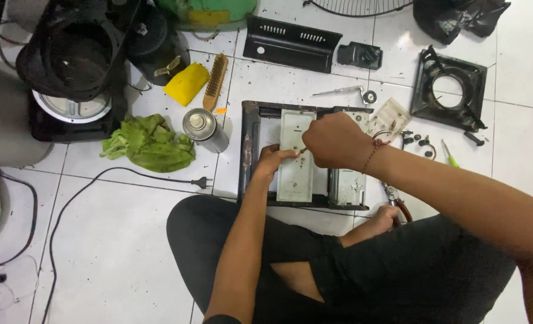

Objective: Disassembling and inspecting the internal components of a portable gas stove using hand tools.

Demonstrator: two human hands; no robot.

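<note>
I sit on the white tiled floor with a black metal stove frame in front of my legs. A long white metal plate lies across the frame. My left hand grips the plate's left edge, fingers curled over it. My right hand is closed in a fist just right of it, over the plate's upper half. A thin brownish tip pokes from the fist onto the plate; whatever the fist holds is mostly hidden. A second grey metal part sits in the frame to the right.
Left of the frame are a spray can, a green rag, a wire brush and a plug on a black cord. A black panel, a burner support, a screwdriver and small knobs lie beyond.
</note>
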